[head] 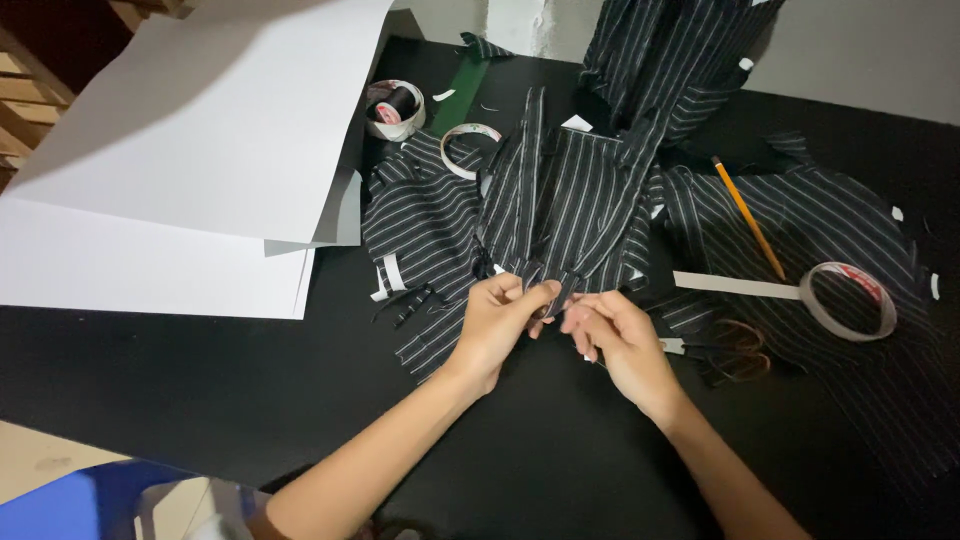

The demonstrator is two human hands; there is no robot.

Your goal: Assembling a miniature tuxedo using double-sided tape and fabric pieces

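My left hand [502,320] and my right hand [618,338] meet over a piece of black fabric with thin white stripes [570,205] that lies bunched on a black table [200,380]. Both hands pinch the fabric's near edge between thumb and fingers, the fingertips almost touching. Another striped piece [425,225] spreads out to the left of the hands. Just right of my right hand lie scissors [735,350], partly on more striped cloth [840,230].
Large white paper sheets [180,170] cover the table's left part. A tape roll with a loose strip [850,300] and a yellow pencil [748,218] lie at right. Two more tape rolls [395,108], [468,148] sit at the back, beside a green strip [462,92].
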